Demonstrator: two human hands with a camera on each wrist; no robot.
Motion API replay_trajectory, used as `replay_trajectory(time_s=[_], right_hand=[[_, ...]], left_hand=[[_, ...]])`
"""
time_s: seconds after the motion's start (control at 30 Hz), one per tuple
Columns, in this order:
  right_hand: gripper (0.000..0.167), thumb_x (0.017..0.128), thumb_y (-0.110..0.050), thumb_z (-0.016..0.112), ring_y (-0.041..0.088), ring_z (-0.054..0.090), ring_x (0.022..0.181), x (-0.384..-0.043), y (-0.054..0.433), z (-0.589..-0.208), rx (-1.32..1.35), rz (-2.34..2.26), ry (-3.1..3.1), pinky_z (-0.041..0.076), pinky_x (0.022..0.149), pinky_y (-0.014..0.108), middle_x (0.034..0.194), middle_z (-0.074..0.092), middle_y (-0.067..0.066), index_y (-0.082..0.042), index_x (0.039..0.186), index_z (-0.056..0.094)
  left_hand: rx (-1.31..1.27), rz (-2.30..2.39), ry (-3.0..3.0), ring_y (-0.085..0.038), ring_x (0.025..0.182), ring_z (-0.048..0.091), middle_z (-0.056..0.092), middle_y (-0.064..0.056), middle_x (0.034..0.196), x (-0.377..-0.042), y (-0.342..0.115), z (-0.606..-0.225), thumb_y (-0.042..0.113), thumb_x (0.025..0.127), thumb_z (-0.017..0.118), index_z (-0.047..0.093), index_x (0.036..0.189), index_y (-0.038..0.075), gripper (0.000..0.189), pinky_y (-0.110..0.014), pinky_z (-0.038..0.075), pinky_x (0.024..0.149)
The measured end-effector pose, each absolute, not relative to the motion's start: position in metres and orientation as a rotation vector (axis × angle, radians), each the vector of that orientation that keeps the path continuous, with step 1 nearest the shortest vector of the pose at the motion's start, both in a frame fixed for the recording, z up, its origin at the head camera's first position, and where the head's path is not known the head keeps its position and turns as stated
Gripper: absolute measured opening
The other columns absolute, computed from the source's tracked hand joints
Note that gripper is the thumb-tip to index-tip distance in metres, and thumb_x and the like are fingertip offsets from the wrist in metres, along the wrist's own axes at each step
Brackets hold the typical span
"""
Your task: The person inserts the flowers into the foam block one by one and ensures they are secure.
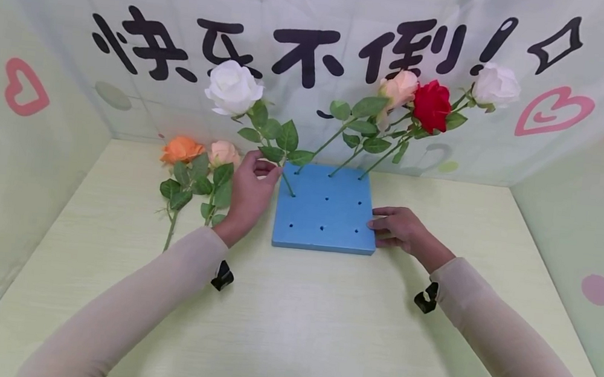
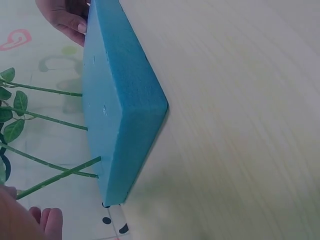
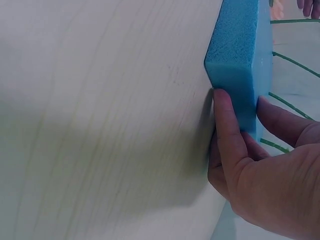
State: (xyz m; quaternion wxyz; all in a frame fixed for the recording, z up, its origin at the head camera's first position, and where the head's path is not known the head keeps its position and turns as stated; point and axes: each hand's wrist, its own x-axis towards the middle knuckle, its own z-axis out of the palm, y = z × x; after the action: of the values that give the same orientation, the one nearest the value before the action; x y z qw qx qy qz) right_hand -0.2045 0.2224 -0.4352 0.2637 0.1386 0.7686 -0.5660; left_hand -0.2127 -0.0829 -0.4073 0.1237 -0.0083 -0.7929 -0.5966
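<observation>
A blue foam block [image 1: 326, 212] with rows of small holes lies on the table. My left hand [image 1: 254, 193] is at its left side, pinching the stem of a white rose [image 1: 234, 88] whose lower end meets the left hole of the middle row. This rose leans left. Along the back row, a peach rose [image 1: 399, 90], a red rose [image 1: 432, 106] and another white rose [image 1: 496, 86] stand tilted to the right. My right hand [image 3: 270, 170] grips the block's right edge, thumb on top and fingers along the side.
Left of the block lie an orange rose [image 1: 182, 150] and a pale peach rose [image 1: 224, 154], the latter partly behind my left hand. A printed cloth backdrop [image 1: 320, 2] rises behind the table [image 1: 300, 322], with side walls left and right.
</observation>
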Motion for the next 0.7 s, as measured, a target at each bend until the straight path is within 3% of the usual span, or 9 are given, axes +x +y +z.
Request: replay_trajectory(time_s=[0.27,0.4,0.7], right_hand=[[0.058,0.095,-0.009,0.062,0.016,0.064,0.087,-0.204,0.223,-0.436,0.359,-1.535,2.080,0.058,0.081,0.033,0.113,0.062,0.015,-0.001,0.147,0.039],[0.058,0.095,-0.008,0.063,0.016,0.064,0.087,-0.204,0.224,-0.436,0.357,-1.540,2.078,0.058,0.080,0.033,0.113,0.062,0.016,-0.002,0.147,0.040],[0.057,0.096,-0.010,0.062,0.015,0.064,0.088,-0.204,0.224,-0.436,0.341,-1.538,2.080,0.058,0.082,0.034,0.117,0.061,0.017,-0.002,0.148,0.039]], left_hand=[[0.084,-1.706,-2.403,-0.024,0.106,0.062,0.067,-0.014,0.112,-0.211,-0.109,-0.398,0.018,0.094,0.065,0.055,0.131,0.008,0.039,-0.037,0.055,0.084],[0.227,-1.747,-2.451,-0.022,0.107,0.063,0.064,-0.014,0.119,-0.212,-0.127,-0.389,0.018,0.095,0.062,0.054,0.134,0.008,0.040,-0.031,0.054,0.081],[0.555,-1.868,-2.397,-0.007,0.072,0.061,0.055,-0.014,0.129,-0.213,-0.166,-0.379,0.015,0.095,0.061,0.053,0.137,0.003,0.044,-0.015,0.049,0.060]])
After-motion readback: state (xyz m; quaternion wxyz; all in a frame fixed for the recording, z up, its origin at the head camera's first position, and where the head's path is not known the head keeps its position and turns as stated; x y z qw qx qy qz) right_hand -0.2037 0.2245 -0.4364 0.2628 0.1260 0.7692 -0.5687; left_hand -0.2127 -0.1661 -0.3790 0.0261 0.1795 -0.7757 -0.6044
